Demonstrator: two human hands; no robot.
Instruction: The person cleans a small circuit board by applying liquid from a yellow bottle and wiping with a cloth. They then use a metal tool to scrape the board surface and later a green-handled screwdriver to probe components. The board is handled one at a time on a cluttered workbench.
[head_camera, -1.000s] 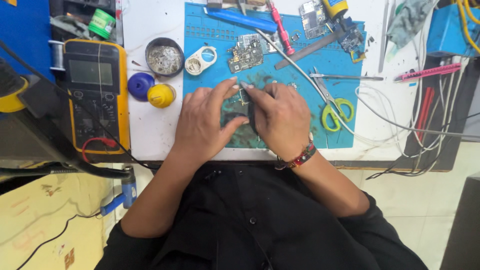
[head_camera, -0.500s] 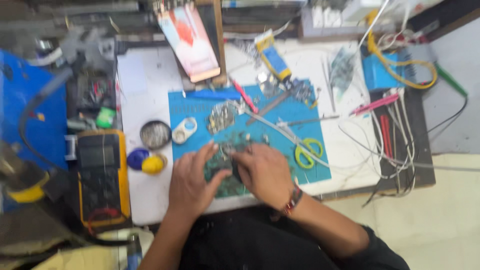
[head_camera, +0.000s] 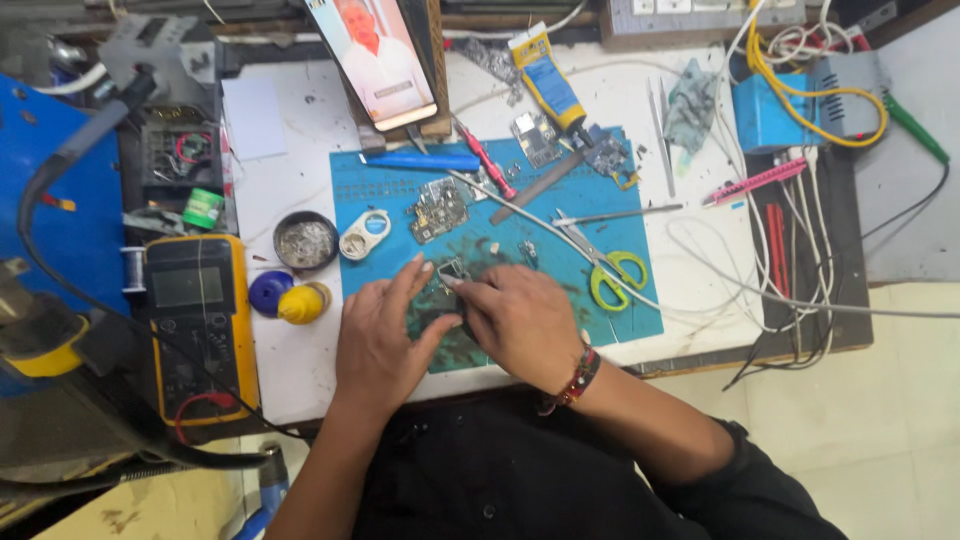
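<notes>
My left hand (head_camera: 380, 340) and my right hand (head_camera: 520, 322) meet over a small green circuit board (head_camera: 447, 287) near the front of a blue work mat (head_camera: 400, 195). Fingers of both hands pinch the board from either side, and most of it is hidden beneath them. A red beaded band circles my right wrist. A second loose circuit board (head_camera: 437, 208) lies on the mat just beyond my fingertips.
A yellow multimeter (head_camera: 195, 320) lies at the left, next to a round tin (head_camera: 305, 240) and a yellow and blue bottle (head_camera: 292, 299). Yellow-handled scissors (head_camera: 612, 277), tweezers, a red-handled tool and cables crowd the right. A phone (head_camera: 385, 60) leans at the back.
The view has pulled back and shifted, so more of the bench shows at the back and right. My hands stay together on the small board.
</notes>
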